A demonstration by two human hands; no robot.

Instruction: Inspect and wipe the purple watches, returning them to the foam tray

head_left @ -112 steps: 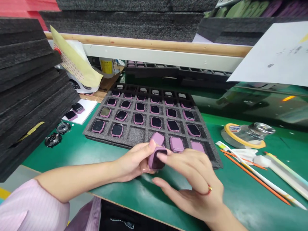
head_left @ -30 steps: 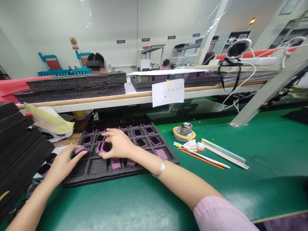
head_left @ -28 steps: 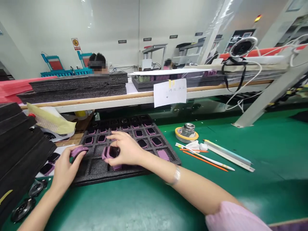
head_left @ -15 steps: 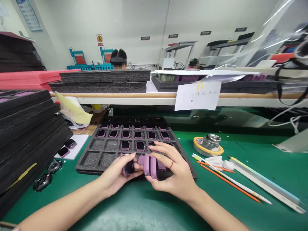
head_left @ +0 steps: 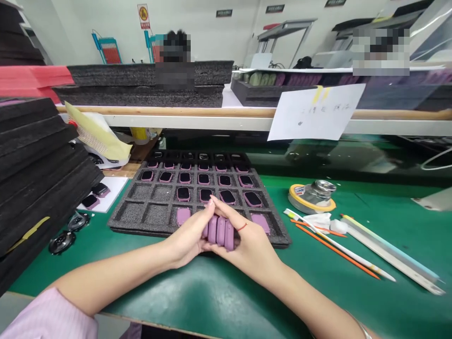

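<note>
Between my two hands, above the front edge of the foam tray, stands a row of several purple smartwatch cases [head_left: 221, 233] pressed side by side. My left hand [head_left: 187, 239] closes on the row from the left, my right hand [head_left: 257, 247] from the right, and their fingertips meet over the top. The black foam tray [head_left: 155, 227] holds purple watches with black screens, such as one watch [head_left: 183, 194] in the second row from the front. In the front row, a purple case [head_left: 183, 216] and another purple case [head_left: 260, 223] show no screen. My hands hide some front compartments.
Stacked black foam trays [head_left: 38, 174] rise at the left, beside two watches on white paper and two round dark watch parts [head_left: 62, 242]. On the right lie a tape roll with a metal-topped bottle [head_left: 319, 195], sticks and a long ruler [head_left: 391, 259]. A shelf [head_left: 197, 120] crosses behind.
My hands have come together around the cases, now lined up in one row. The watch in my left hand no longer shows separately. Uncovered front compartments show purple cases. The camera view has tilted down.
</note>
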